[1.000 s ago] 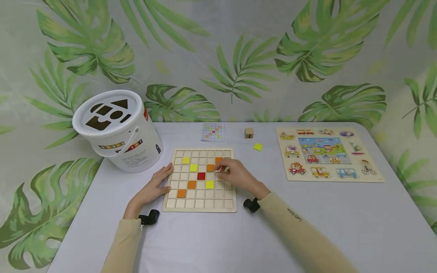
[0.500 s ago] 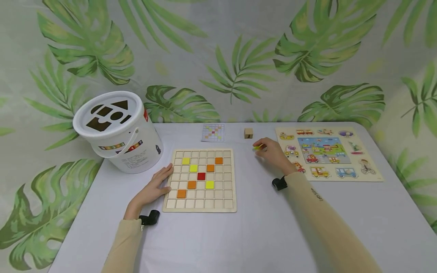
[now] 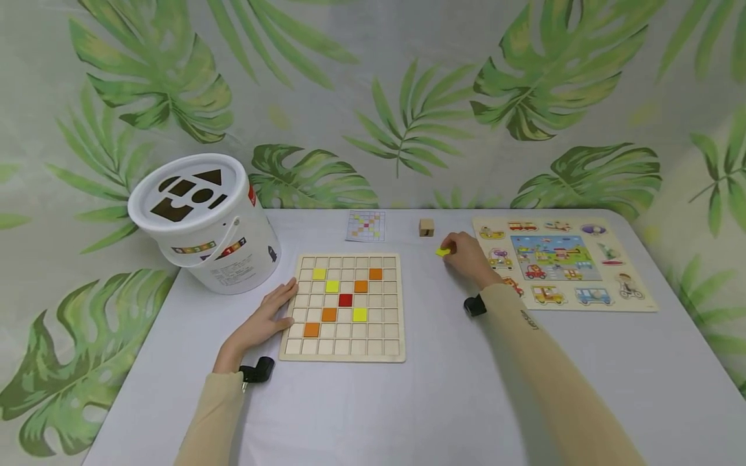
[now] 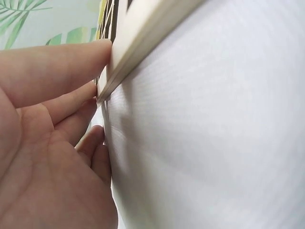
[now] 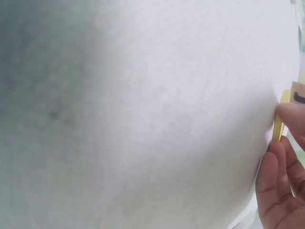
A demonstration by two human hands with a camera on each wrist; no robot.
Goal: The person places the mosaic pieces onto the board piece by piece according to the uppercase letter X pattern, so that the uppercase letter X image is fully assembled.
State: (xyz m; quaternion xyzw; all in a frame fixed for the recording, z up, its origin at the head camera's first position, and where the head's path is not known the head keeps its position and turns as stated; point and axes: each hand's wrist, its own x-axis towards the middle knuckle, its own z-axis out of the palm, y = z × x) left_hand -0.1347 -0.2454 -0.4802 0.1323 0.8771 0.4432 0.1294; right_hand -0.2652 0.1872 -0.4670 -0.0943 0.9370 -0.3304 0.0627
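A wooden grid board lies flat on the white table, with orange, yellow and red square tiles in some of its cells. My left hand rests along the board's left edge, fingers extended; in the left wrist view the thumb and fingers touch the side of the board. Right of the board, my right hand pinches a yellow square tile between thumb and fingers, at the tabletop. The right wrist view shows the same yellow tile at its right border, thumb on it.
A small pattern card lies behind the board, and a wooden cube stands behind the right hand. A white bucket with a shape-hole lid is at left. A picture puzzle board lies at right.
My right hand has moved right, away from the grid board, to the loose yellow tile and now pinches it. My left hand has stayed at the board's left edge.
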